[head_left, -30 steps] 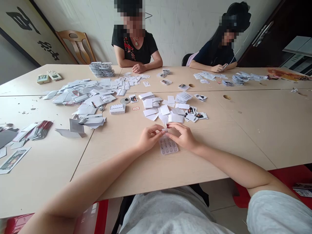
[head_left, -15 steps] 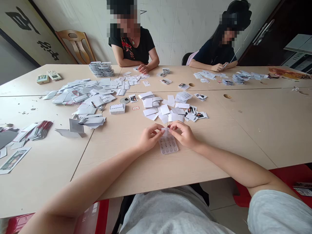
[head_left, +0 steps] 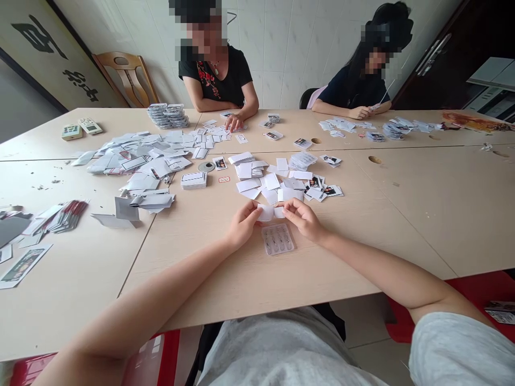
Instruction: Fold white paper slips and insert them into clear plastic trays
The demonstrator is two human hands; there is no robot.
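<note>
My left hand [head_left: 244, 225] pinches a small white card [head_left: 265, 213] between thumb and fingers. Opposite it, my right hand [head_left: 302, 219] is closed on a smaller white piece [head_left: 279, 212], which looks like paper. The two pieces sit almost edge to edge; whether they are joined I cannot tell. Just below my hands a clear plastic case [head_left: 278, 239] lies flat on the table, with rows of small narrow items in its slots. Beyond my fingers is a loose spread of white cards [head_left: 271, 181], some with dark printed pictures.
A large heap of white cards [head_left: 140, 153] covers the left middle, near a neat card stack [head_left: 193, 180] and a round tape roll [head_left: 206, 166]. Across the table sit two people; one person's hand [head_left: 234, 123] rests on cards. Stacked cases [head_left: 167, 116] stand at the back.
My hands have moved slightly apart and off the clear case, with white pieces now spread between them. Across the table, one person's hand has reached forward onto the cards.
</note>
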